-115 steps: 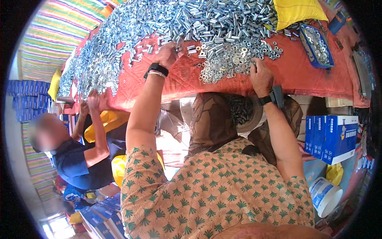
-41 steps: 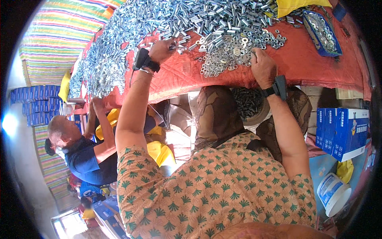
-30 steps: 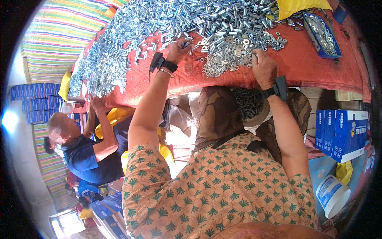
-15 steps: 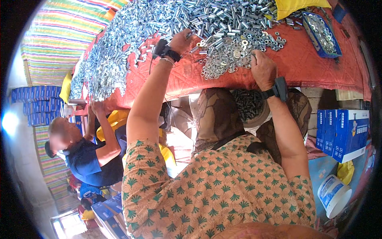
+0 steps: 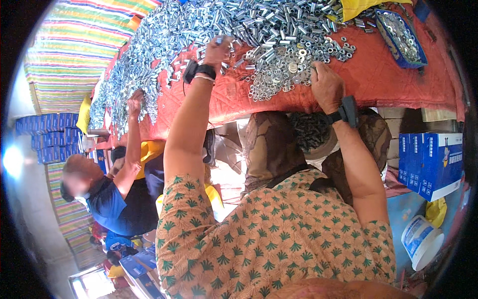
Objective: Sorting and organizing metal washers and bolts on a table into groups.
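A large pile of short metal sleeves point(image 5: 264, 22) covers the far part of a red quilted cloth point(image 5: 219, 99). Flat washers point(image 5: 279, 74) lie heaped in front of it, with small nuts point(image 5: 338, 50) at their right. My left hand point(image 5: 218, 50) is over the near edge of the sleeves, left of the washers; motion smears its fingers, and what they hold is unclear. At the right edge of the washers, my right hand point(image 5: 328, 87) is closed, thumb and forefinger together. Anything between those fingertips is hidden.
A blue tray point(image 5: 423, 64) of washers stands far right, beside a yellow bag point(image 5: 368, 7). Between my knees a container holds dark bolts point(image 5: 308, 132). Blue boxes point(image 5: 428, 164) and a white bucket point(image 5: 423, 244) sit at right. On the left, a co-worker's hand point(image 5: 134, 102) reaches over the pile.
My left hand has drawn slightly left, away from the sleeves it was touching. My right hand has barely moved. The co-worker's hand has reached farther over the pile.
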A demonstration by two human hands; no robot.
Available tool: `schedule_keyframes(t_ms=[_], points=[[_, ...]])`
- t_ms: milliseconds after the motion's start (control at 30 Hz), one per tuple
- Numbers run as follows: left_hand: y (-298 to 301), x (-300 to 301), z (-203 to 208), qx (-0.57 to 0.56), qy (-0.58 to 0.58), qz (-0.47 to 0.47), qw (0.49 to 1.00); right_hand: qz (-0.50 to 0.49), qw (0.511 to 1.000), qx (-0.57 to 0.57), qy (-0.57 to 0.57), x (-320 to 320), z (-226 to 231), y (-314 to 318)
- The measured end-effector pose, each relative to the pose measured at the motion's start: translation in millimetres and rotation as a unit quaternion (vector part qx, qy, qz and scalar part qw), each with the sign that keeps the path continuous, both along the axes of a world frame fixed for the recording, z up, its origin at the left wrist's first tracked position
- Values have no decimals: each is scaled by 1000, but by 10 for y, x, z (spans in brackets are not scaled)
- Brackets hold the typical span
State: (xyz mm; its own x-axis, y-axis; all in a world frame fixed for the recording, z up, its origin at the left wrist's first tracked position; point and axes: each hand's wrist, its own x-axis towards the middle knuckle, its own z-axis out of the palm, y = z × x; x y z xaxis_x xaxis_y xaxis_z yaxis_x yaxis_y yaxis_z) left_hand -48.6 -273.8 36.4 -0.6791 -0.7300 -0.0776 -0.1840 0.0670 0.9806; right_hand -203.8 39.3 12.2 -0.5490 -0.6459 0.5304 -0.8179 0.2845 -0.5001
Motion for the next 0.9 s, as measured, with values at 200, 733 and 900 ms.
schedule_keyframes(t_ms=[200,733,900], points=[[-35,162,290,313,204,56,926,1,1000,17,-1,-28,6,50],[-215,-336,65,-486,-371,-158,775,-1,1000,18,0,-12,18,38],[59,-108,77,-439,-288,-217,823,-6,1000,3,-6,-14,-6,34]])
